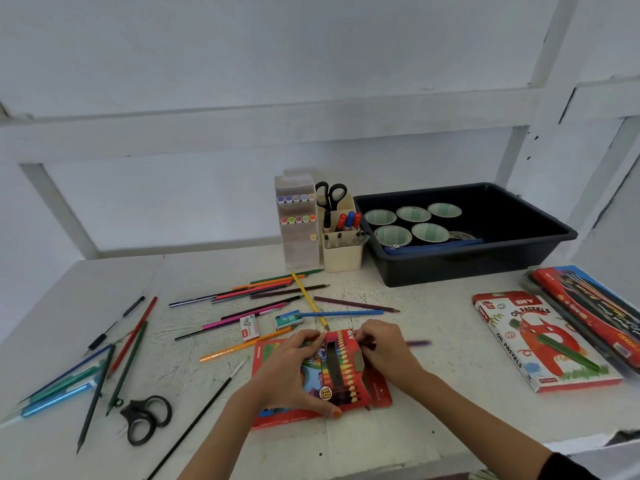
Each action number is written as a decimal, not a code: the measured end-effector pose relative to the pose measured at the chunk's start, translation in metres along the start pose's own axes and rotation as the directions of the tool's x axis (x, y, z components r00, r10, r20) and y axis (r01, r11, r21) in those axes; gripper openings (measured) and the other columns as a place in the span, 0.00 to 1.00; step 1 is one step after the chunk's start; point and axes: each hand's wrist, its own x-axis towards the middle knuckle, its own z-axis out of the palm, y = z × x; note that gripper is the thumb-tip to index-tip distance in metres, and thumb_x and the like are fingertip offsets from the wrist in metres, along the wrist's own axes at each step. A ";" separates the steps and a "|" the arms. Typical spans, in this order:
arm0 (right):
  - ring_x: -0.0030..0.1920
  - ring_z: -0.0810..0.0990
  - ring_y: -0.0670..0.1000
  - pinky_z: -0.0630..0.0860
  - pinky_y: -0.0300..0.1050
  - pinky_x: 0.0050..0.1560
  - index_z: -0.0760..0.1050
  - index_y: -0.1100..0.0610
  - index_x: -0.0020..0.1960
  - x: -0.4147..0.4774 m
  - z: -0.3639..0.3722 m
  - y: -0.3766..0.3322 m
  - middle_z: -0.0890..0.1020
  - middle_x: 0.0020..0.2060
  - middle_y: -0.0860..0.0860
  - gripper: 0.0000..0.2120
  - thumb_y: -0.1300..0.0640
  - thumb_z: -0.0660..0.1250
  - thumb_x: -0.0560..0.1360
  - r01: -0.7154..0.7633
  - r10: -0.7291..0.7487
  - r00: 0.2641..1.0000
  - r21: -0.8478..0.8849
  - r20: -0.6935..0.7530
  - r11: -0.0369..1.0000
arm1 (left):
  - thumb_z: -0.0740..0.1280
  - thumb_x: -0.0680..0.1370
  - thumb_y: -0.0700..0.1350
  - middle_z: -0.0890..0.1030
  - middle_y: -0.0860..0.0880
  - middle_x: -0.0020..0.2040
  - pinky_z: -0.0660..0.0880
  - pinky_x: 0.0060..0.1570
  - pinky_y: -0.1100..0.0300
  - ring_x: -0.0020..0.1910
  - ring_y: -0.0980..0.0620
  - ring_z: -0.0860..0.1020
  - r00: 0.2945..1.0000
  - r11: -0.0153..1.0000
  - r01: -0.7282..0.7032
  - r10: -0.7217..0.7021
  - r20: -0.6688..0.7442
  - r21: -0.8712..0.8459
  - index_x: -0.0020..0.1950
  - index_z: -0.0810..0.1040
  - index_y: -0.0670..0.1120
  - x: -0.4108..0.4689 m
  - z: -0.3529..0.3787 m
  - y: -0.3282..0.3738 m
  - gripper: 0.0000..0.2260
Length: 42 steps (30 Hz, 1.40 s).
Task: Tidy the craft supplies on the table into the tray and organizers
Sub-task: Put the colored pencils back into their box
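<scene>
A red colour-pencil box (346, 379) lies flat at the table's near middle, its window showing a row of pencils. My left hand (294, 372) grips the box's left side, thumb along its near edge. My right hand (384, 355) pinches a dark pencil at the box's far right corner; a purple pencil (419, 343) sticks out beyond that hand. Loose coloured pencils (277, 296) are scattered beyond and left of the box. A black tray (519, 258) with paper cups stands at the back right, beside a cream pen organizer (343, 254) and a clear marker holder (298, 247).
An oil pastels box (540, 341) and a long red pack (588, 306) lie at the right. Black scissors (147, 419), blue pens (59, 398) and more pencils sit at the left. Two small staple boxes (289, 319) lie mid-table. The table's front edge runs close below.
</scene>
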 end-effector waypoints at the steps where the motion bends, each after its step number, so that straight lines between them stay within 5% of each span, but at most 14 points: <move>1: 0.44 0.77 0.44 0.77 0.44 0.51 0.75 0.53 0.39 -0.001 0.002 -0.002 0.79 0.41 0.48 0.08 0.64 0.69 0.72 -0.051 0.056 0.998 0.109 -0.041 0.993 | 0.66 0.56 0.77 0.52 0.59 0.75 0.55 0.73 0.56 0.73 0.57 0.53 1.000 1.000 0.001 -0.001 0.002 0.002 0.77 0.50 0.57 0.000 0.000 -0.001 0.55; 4: 0.46 0.77 0.43 0.76 0.40 0.49 0.73 0.51 0.36 -0.005 0.000 0.008 0.79 0.40 0.45 0.11 0.62 0.73 0.69 -0.030 0.053 0.992 0.187 -0.118 0.982 | 0.65 0.55 0.78 0.51 0.60 0.75 0.56 0.73 0.55 0.73 0.57 0.53 1.000 1.000 -0.004 0.004 -0.001 0.012 0.77 0.50 0.57 0.000 0.002 -0.002 0.56; 7: 0.53 0.70 0.41 0.67 0.37 0.55 0.76 0.46 0.44 -0.013 -0.018 0.024 0.76 0.48 0.41 0.07 0.51 0.73 0.69 0.009 -0.008 0.994 0.007 -0.111 1.000 | 0.65 0.55 0.77 0.50 0.60 0.75 0.55 0.73 0.56 0.73 0.57 0.52 1.000 1.000 -0.010 0.010 -0.003 0.007 0.77 0.50 0.56 0.002 0.003 -0.003 0.56; 12: 0.56 0.67 0.43 0.63 0.32 0.55 0.76 0.49 0.60 -0.018 -0.031 0.036 0.75 0.55 0.44 0.13 0.56 0.63 0.77 0.001 0.011 0.999 -0.275 0.041 0.961 | 0.67 0.56 0.76 0.50 0.60 0.75 0.53 0.73 0.56 0.73 0.57 0.51 1.000 1.000 -0.020 0.020 -0.012 -0.002 0.77 0.50 0.56 0.002 0.004 -0.004 0.55; 18: 0.49 0.68 0.43 0.64 0.27 0.47 0.79 0.51 0.58 -0.002 -0.015 0.024 0.77 0.51 0.48 0.11 0.55 0.65 0.77 0.069 -0.058 0.995 -0.140 0.083 0.988 | 0.64 0.54 0.78 0.51 0.59 0.75 0.55 0.74 0.54 0.74 0.56 0.51 1.000 1.000 -0.020 0.019 0.005 0.014 0.77 0.50 0.56 0.002 0.002 -0.003 0.57; 21: 0.50 0.71 0.42 0.73 0.40 0.55 0.80 0.53 0.52 0.003 -0.006 0.017 0.77 0.47 0.45 0.08 0.54 0.69 0.74 0.051 -0.048 0.998 -0.056 0.049 0.997 | 0.65 0.55 0.78 0.50 0.59 0.75 0.55 0.74 0.55 0.74 0.56 0.51 1.000 1.000 -0.016 0.016 0.015 0.017 0.77 0.49 0.56 0.002 0.001 -0.003 0.57; 25: 0.52 0.68 0.40 0.66 0.33 0.51 0.75 0.47 0.49 -0.002 -0.007 0.023 0.71 0.47 0.39 0.08 0.49 0.70 0.71 0.017 -0.026 0.997 -0.118 -0.071 0.993 | 0.64 0.55 0.78 0.48 0.60 0.75 0.54 0.74 0.53 0.74 0.55 0.49 0.999 1.000 -0.010 0.009 0.043 0.017 0.77 0.47 0.57 0.002 0.000 -0.002 0.57; 31: 0.47 0.72 0.41 0.66 0.27 0.46 0.80 0.52 0.50 -0.003 -0.011 0.030 0.75 0.44 0.43 0.06 0.55 0.69 0.74 -0.039 0.039 0.999 -0.057 0.003 0.998 | 0.65 0.56 0.77 0.48 0.59 0.75 0.54 0.74 0.54 0.75 0.54 0.49 0.997 0.999 -0.009 0.006 0.079 0.038 0.77 0.48 0.54 0.003 -0.004 0.001 0.58; 36: 0.42 0.79 0.44 0.76 0.32 0.43 0.70 0.52 0.46 0.002 0.001 0.012 0.79 0.40 0.46 0.11 0.60 0.72 0.71 -0.055 0.063 0.997 0.196 -0.035 0.979 | 0.68 0.58 0.74 0.46 0.58 0.76 0.52 0.74 0.52 0.75 0.53 0.47 0.994 0.996 0.006 -0.015 0.108 0.085 0.77 0.46 0.54 0.005 -0.006 0.003 0.56; 42: 0.37 0.74 0.44 0.72 0.31 0.35 0.69 0.53 0.44 0.008 0.023 0.003 0.77 0.37 0.47 0.10 0.61 0.70 0.72 -0.131 0.165 0.982 0.304 -0.090 0.944 | 0.69 0.59 0.73 0.46 0.60 0.75 0.52 0.75 0.52 0.75 0.54 0.47 0.997 1.000 -0.003 0.001 0.082 0.027 0.77 0.45 0.55 0.002 0.000 -0.001 0.56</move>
